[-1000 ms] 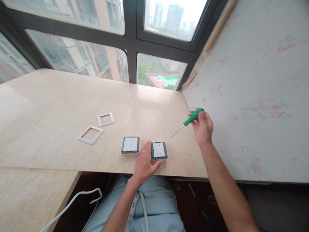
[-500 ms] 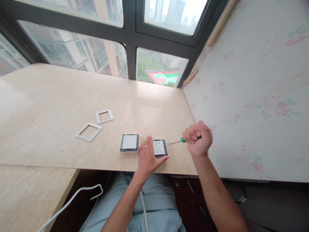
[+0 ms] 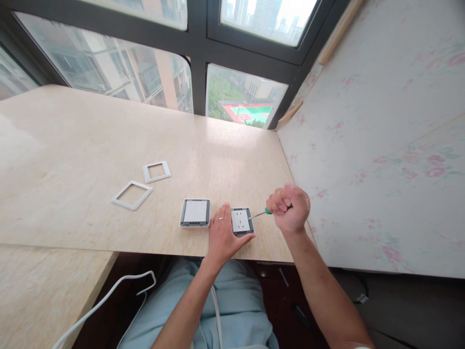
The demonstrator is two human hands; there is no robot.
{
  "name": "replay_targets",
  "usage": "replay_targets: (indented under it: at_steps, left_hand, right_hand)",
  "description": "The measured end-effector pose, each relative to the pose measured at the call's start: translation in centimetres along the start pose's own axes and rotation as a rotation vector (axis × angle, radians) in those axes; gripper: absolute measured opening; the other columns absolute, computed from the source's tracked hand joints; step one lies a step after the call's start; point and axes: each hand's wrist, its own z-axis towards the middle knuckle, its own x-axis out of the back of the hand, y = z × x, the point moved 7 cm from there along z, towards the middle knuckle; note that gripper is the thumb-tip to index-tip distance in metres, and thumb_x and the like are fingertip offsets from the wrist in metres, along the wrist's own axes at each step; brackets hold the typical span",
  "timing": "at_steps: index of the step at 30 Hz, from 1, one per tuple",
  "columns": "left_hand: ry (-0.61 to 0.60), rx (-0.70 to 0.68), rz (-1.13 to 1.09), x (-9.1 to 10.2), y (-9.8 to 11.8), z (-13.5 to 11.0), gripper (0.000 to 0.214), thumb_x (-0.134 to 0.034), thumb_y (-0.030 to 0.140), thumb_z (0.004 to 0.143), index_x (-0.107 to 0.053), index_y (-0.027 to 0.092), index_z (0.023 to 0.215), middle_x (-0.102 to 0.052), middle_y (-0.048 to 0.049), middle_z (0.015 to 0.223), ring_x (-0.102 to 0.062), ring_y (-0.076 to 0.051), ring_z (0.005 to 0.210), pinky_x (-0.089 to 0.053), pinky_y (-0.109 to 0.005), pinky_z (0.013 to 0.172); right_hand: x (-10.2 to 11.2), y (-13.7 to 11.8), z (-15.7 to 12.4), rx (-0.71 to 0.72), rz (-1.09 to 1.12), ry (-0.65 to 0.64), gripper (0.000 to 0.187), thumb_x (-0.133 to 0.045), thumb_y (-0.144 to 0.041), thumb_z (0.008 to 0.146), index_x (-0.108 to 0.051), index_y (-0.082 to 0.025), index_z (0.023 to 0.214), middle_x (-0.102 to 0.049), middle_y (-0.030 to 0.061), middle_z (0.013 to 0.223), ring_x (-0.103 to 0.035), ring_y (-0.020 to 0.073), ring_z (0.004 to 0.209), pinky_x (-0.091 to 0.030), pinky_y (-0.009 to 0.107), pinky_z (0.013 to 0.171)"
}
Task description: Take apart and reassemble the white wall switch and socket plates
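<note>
A wall socket (image 3: 240,220) with a white face and grey rim lies face up near the counter's front edge. My left hand (image 3: 224,230) grips it from the left, with fingers along its far left side and thumb at its near edge. In my right fist (image 3: 291,208) is a screwdriver (image 3: 258,214) with a green and black handle, mostly covered by the fingers. Its metal tip meets the right-hand rim of the socket. Just left of my left hand sits a wall switch (image 3: 195,212) with a white face and grey rim.
Two white cover frames (image 3: 132,195) lie on the beige counter (image 3: 90,145) to the left. A flowered wall (image 3: 381,145) bounds the right side, and dark window frames (image 3: 198,58) the back. A white cable (image 3: 105,300) hangs below the counter's front.
My right hand has moved left with the screwdriver, bringing its tip from beside the socket onto its right rim. My left hand stays on the socket. The view has shifted slightly.
</note>
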Motion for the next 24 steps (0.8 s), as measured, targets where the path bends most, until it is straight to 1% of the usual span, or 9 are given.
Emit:
replay_targets:
  at_steps: [6,12,15,17,19,21,22,24]
  left_hand:
    - [-0.018,0.008,-0.008,0.0,0.0,0.0,0.113,-0.076,0.065,0.067,-0.023,0.012,0.151,-0.046,-0.0234,0.147,-0.045,-0.040,0.134,-0.038,-0.053,0.107]
    - [-0.019,0.010,-0.005,0.0,0.0,0.0,0.112,-0.076,0.065,0.067,-0.024,0.012,0.151,-0.047,-0.0230,0.146,-0.045,-0.040,0.134,-0.038,-0.053,0.107]
    - [-0.022,0.015,-0.003,0.0,0.0,0.0,0.112,-0.076,0.065,0.067,-0.024,0.013,0.151,-0.047,-0.0228,0.146,-0.045,-0.040,0.134,-0.038,-0.053,0.107]
    - [-0.023,0.018,-0.007,0.1,0.0,0.0,0.111,-0.076,0.065,0.067,-0.025,0.013,0.150,-0.048,-0.0223,0.145,-0.046,-0.040,0.133,-0.039,-0.052,0.107]
    - [-0.024,0.020,-0.009,0.1,0.0,0.1,0.110,-0.076,0.066,0.067,-0.026,0.013,0.149,-0.049,-0.0217,0.144,-0.046,-0.039,0.133,-0.039,-0.052,0.107]
    - [-0.025,0.017,-0.012,0.2,0.0,0.2,0.108,-0.076,0.066,0.067,-0.029,0.013,0.148,-0.051,-0.0211,0.142,-0.047,-0.039,0.132,-0.039,-0.052,0.106]
    - [-0.025,0.015,-0.016,0.2,0.0,0.2,0.107,-0.077,0.066,0.067,-0.030,0.013,0.147,-0.051,-0.0209,0.142,-0.048,-0.039,0.131,-0.039,-0.052,0.106]
    - [-0.027,0.015,-0.024,0.2,0.0,0.3,0.105,-0.077,0.066,0.067,-0.031,0.014,0.146,-0.052,-0.0206,0.141,-0.049,-0.038,0.131,-0.040,-0.051,0.106]
  right_hand:
    - [0.2,0.1,0.0,-0.019,-0.026,0.042,0.051,-0.066,-0.039,0.082,-0.035,-0.021,0.047,-0.031,-0.0086,0.038,-0.024,0.0050,0.031,-0.021,0.020,0.033]
    - [0.2,0.2,-0.1,-0.022,-0.039,0.040,0.050,-0.066,-0.039,0.082,-0.035,-0.021,0.046,-0.031,-0.0087,0.038,-0.024,0.0050,0.031,-0.021,0.021,0.033]
    - [-0.2,0.3,-0.3,-0.009,-0.031,-0.026,0.047,-0.064,-0.037,0.085,-0.038,-0.021,0.048,-0.033,-0.0086,0.040,-0.025,0.0052,0.032,-0.021,0.021,0.035]
    - [-0.7,0.2,-0.4,-0.002,-0.090,-0.095,0.041,-0.060,-0.036,0.088,-0.042,-0.021,0.054,-0.038,-0.0080,0.043,-0.030,0.0064,0.034,-0.025,0.022,0.037]
    - [-1.4,-0.3,-0.3,0.027,-0.275,-0.161,0.031,-0.057,-0.037,0.091,-0.050,-0.022,0.065,-0.050,-0.0054,0.052,-0.043,0.0093,0.041,-0.033,0.024,0.043]
    - [-2.0,-1.4,-0.1,0.094,-0.589,-0.196,0.023,-0.058,-0.039,0.091,-0.056,-0.022,0.074,-0.058,-0.0021,0.063,-0.053,0.0121,0.054,-0.039,0.025,0.051]
    - [-2.1,-2.0,0.2,0.133,-0.768,-0.192,0.023,-0.059,-0.040,0.090,-0.058,-0.022,0.075,-0.059,-0.0012,0.065,-0.053,0.0128,0.057,-0.038,0.025,0.053]
    - [-2.2,-3.4,0.7,0.184,-1.090,-0.148,0.030,-0.062,-0.043,0.087,-0.055,-0.022,0.067,-0.055,-0.0017,0.058,-0.048,0.0126,0.053,-0.031,0.025,0.051]
